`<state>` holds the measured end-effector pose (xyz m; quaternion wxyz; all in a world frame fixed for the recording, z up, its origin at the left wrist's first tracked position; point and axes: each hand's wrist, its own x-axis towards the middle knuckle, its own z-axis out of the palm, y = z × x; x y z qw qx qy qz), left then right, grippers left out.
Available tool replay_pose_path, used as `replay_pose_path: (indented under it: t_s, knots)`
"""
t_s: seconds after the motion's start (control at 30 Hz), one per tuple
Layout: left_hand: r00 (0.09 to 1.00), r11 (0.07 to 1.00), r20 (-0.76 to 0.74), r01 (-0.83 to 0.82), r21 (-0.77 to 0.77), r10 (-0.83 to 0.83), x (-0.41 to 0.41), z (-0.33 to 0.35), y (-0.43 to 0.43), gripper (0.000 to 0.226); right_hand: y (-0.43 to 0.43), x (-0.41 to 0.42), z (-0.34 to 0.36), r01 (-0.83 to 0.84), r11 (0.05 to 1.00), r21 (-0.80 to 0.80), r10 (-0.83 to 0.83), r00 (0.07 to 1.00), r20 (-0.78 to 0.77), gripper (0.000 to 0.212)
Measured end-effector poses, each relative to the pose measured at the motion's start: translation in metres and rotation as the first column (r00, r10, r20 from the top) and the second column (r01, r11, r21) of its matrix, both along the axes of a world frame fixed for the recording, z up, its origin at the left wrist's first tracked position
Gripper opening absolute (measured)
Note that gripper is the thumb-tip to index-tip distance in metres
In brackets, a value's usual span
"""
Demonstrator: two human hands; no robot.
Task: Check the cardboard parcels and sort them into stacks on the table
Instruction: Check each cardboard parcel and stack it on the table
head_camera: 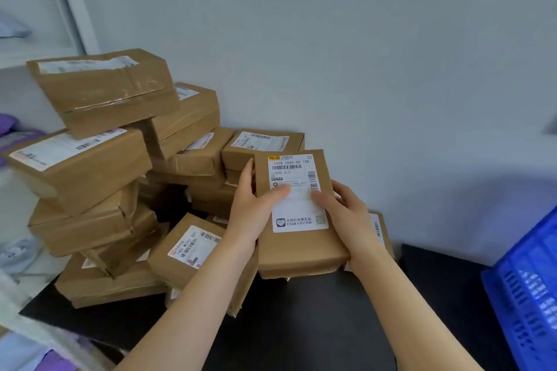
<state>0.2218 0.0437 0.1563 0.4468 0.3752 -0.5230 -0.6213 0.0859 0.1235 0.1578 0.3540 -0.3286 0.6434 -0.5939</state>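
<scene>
The person is holding one flat brown parcel [301, 247] in both hands, above the far middle of the table [316, 316]. Its long axis is running away from the person toward the wall [376, 54], with the far end tipped up slightly. The white label [301, 214] is facing up, its print upright to the viewer and its barcode at the far end.

The left hand [256, 211] is gripping the left long edge, thumb lying across the label and fingers reaching up along the side. The right hand [346, 214] is gripping the right long edge the same way, thumb on the label and fingers curled behind. Whether a second thin parcel is lying under the first cannot be told.

The table is dark and matte. Other parcels [90, 166] are leaning in uneven stacks on its left side and behind the hands, most with labels up. A blue crate [530, 295] is standing at the right edge. White shelves [36, 51] holding purple fabric are rising on the left, beside the plain pale wall.
</scene>
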Motion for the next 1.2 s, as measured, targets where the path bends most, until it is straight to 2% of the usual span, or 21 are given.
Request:
replay_pose_path:
  t_s: [0.1, 0.33, 0.5, 0.73, 0.93, 1.1, 1.2]
  knots:
    - [0.999, 0.998, 0.007, 0.053, 0.02, -0.053, -0.033, -0.006, 0.019, 0.069, 0.027, -0.025, -0.004, 0.07, 0.997, 0.02, -0.071, 0.997, 0.026, 0.038]
    - [0.978, 0.977, 0.037, 0.202, 0.065, -0.205, -0.08, -0.051, 0.059, 0.045, 0.082, -0.061, -0.039, 0.181, 0.978, 0.101, -0.185, 0.982, 0.028, 0.042]
    - [0.918, 0.935, 0.189, 0.327, 0.135, -0.348, -0.085, -0.104, 0.078, 0.05, 0.11, -0.064, -0.093, 0.216, 0.956, 0.197, -0.233, 0.97, 0.066, 0.05]
    - [0.848, 0.924, 0.386, 0.277, 0.262, -0.364, -0.079, -0.161, 0.083, 0.069, 0.111, -0.051, -0.154, 0.158, 0.928, 0.336, -0.222, 0.961, 0.163, 0.051]
    - [0.804, 0.919, 0.472, 0.223, 0.324, -0.361, -0.073, -0.183, 0.075, 0.077, 0.1, -0.044, -0.175, 0.089, 0.908, 0.409, -0.161, 0.977, 0.143, 0.057]
    - [0.786, 0.9, 0.48, 0.214, 0.38, -0.389, -0.071, -0.199, 0.072, 0.084, 0.091, -0.043, -0.182, 0.085, 0.881, 0.465, -0.136, 0.988, 0.078, 0.06]
    - [0.793, 0.893, 0.467, 0.204, 0.402, -0.392, -0.071, -0.202, 0.069, 0.076, 0.086, -0.043, -0.182, 0.09, 0.866, 0.492, -0.126, 0.991, 0.041, 0.065]
